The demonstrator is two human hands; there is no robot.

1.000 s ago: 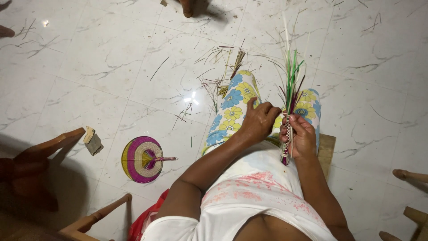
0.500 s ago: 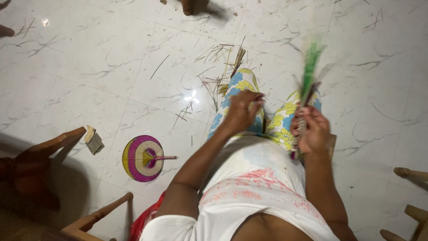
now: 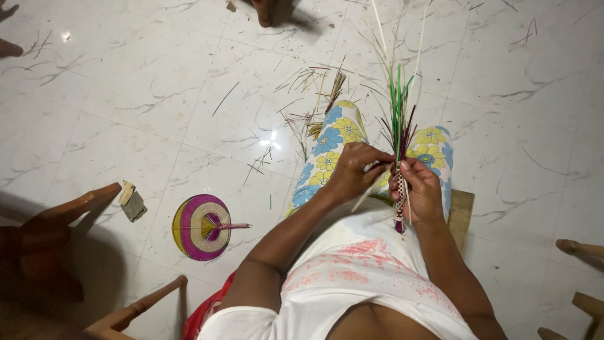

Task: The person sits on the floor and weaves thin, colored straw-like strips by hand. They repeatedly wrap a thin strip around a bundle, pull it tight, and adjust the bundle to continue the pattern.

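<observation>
I sit on a low wooden seat (image 3: 461,211) with flowered trousers over my knees. My right hand (image 3: 420,187) grips a woven, purple-and-white plaited handle (image 3: 399,203) from which green, dark and pale straw strips (image 3: 397,107) stand upward. My left hand (image 3: 354,169) pinches a pale strip right beside the plaited part, fingers touching the bundle. Both hands meet above my lap.
A round woven fan (image 3: 201,226) in purple, yellow and pink lies on the white marble floor to my left. A small block (image 3: 131,200) lies near a wooden chair leg (image 3: 69,208). Loose straw scraps (image 3: 308,94) litter the floor ahead. More wooden legs (image 3: 579,249) stand at right.
My left hand has come off my knee and onto the strips beside my right hand. The bundle swung right, then returned upright.
</observation>
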